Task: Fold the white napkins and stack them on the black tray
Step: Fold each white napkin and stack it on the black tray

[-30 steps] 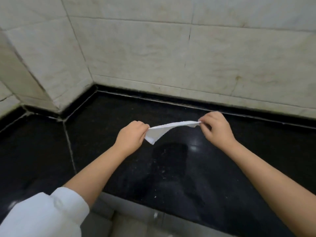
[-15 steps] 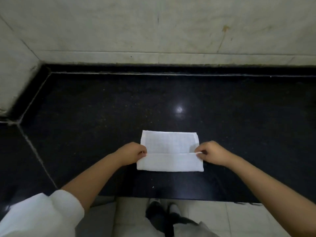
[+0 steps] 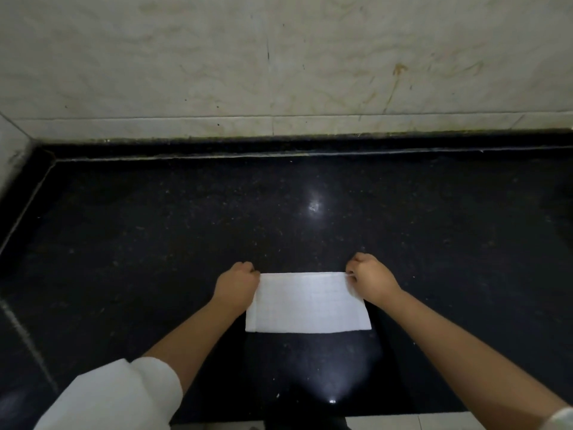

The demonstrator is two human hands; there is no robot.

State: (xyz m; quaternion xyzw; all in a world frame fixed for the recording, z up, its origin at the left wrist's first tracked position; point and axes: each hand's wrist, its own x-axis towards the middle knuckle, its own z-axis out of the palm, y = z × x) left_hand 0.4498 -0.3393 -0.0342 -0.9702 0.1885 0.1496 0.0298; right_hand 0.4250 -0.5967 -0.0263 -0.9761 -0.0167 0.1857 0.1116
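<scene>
A white napkin (image 3: 307, 304) lies flat on the black stone counter (image 3: 279, 218) as a folded rectangle, near the front edge. My left hand (image 3: 237, 282) pinches its far left corner with curled fingers. My right hand (image 3: 373, 279) pinches the far right corner the same way. Both hands sit at the napkin's far edge, which lines up straight between them. No black tray is in view.
A pale marble wall (image 3: 279, 63) rises behind the counter and wraps round at the far left. A seam (image 3: 28, 339) crosses the counter on the left. Light floor tiles (image 3: 403, 423) show below the front edge.
The napkin was held up in the air, then laid on the counter. Its near flap has since been carried over to the far edge, and both hands moved away from me with it.
</scene>
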